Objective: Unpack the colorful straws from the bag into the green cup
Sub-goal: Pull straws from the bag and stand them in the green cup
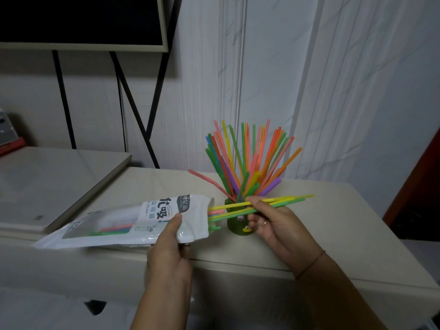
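A white plastic straw bag [123, 220] lies sideways over the table edge, its open mouth facing right. My left hand [170, 248] grips the bag near that mouth, thumb on top. My right hand [276, 225] pinches a few yellow and green straws [283, 201], held level and half drawn out of the bag. Behind them stands the green cup [235, 228], partly hidden by my right hand. Several colorful straws [247, 160] fan upward out of the cup. A few more straws remain inside the bag.
The cup and bag sit on a pale beige table [309, 246] against a white wall. A closed laptop-like slab [52, 184] lies at the left. A dark screen on black legs [81, 20] stands behind. A red-brown edge [419, 182] is at the right.
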